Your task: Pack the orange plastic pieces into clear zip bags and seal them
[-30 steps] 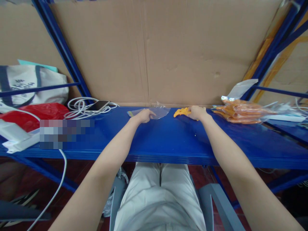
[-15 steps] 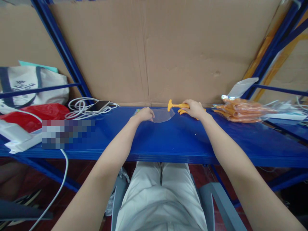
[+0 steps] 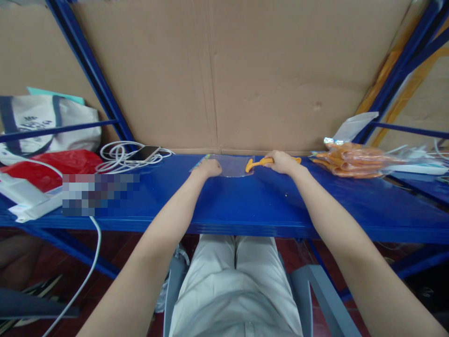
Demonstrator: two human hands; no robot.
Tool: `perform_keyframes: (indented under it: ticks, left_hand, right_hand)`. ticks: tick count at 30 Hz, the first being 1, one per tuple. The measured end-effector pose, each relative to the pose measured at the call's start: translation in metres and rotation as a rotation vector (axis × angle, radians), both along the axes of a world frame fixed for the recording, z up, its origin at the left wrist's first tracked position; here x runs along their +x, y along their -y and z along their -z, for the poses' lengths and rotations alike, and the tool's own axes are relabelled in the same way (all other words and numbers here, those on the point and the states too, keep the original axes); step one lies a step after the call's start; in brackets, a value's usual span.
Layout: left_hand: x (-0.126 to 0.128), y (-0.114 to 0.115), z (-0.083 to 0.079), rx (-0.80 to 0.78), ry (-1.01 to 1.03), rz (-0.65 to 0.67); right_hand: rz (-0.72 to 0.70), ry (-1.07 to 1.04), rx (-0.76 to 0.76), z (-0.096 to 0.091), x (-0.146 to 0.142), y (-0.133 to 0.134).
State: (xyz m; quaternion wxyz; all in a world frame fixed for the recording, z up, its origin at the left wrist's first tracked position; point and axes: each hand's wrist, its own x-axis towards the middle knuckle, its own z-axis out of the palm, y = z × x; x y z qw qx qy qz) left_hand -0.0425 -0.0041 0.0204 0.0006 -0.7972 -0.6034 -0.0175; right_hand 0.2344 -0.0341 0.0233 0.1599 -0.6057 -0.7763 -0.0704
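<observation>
1. Hands first: both are up at the back edge of the blue shelf [image 3: 245,206], near its middle. The left hand [image 3: 210,167] has its fingers curled down on the left end of a clear bag [image 3: 234,166], pinning it flat to the shelf.
2. The right hand [image 3: 282,162] is closed around the handle end of an orange tool [image 3: 255,163]. The T-shaped tip points left and sits at the clear bag's right edge. Touching or just shy of it, can't tell.
3. Far left end of the shelf: a white tote [image 3: 45,124] at the back, with a red bag [image 3: 52,164] in front of it.
4. Between those and the left hand, along the back edge, there's a cable [image 3: 114,158] in a white coil with a phone [image 3: 144,153] lying on top.
5. Right of the right hand, also along the back edge, is a pack [image 3: 351,161] of orange pieces in clear wrap, apart from the hand.
6. Cardboard [image 3: 263,79] covers the whole back behind the shelf.
</observation>
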Motion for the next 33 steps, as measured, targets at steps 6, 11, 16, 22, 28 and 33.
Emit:
perform_keyframes:
  ticks: [6,11,16,22,28,33]
  left_hand:
    - [0.002,-0.004,0.009,-0.113,-0.049,0.13]
    - [0.004,-0.004,0.008,-0.095,0.012,0.14]
    - [0.001,-0.003,0.004,0.029,0.153,-0.141]
    - [-0.017,-0.005,0.002,0.038,0.152,-0.369]
    - [-0.018,-0.01,-0.001,0.053,0.207,-0.301]
    - [-0.016,-0.011,0.0,-0.026,0.331,-0.075]
  right_hand:
    - [-0.134,-0.077,-0.078,0.008,-0.012,-0.002]
    - [-0.185,-0.154,-0.035,0.014,-0.021,-0.003]
    - [-0.253,-0.239,-0.03,0.018,-0.028,-0.002]
    - [-0.298,-0.399,-0.057,0.022,-0.036,-0.002]
    - [-0.206,-0.531,-0.075,0.024,-0.042,-0.004]
    - [-0.006,-0.584,-0.106,0.019,-0.042,-0.002]
